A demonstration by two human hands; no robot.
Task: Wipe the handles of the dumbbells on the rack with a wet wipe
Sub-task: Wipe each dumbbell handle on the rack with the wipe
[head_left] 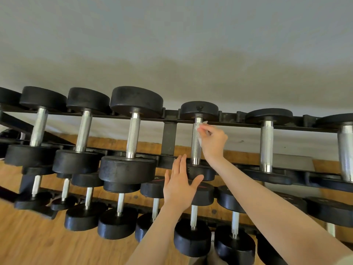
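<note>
Head view: the right hand (213,140) pinches a wet wipe (200,137) against a top-rack dumbbell handle (196,148), while the left hand (179,185), fingers straight, rests on that dumbbell's near weight (208,174).

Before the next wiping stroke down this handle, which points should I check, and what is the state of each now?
1. Wet wipe held in right hand: ok.
2. Wipe touches handle near its top end: ok.
3. Left hand steadies the front weight of this dumbbell: ok, fingers straight against it.
4. Lower handle free for the stroke: ok.
5. Wipe moist enough: cannot tell.
6. Neighbouring handles already wiped: cannot tell.
</note>
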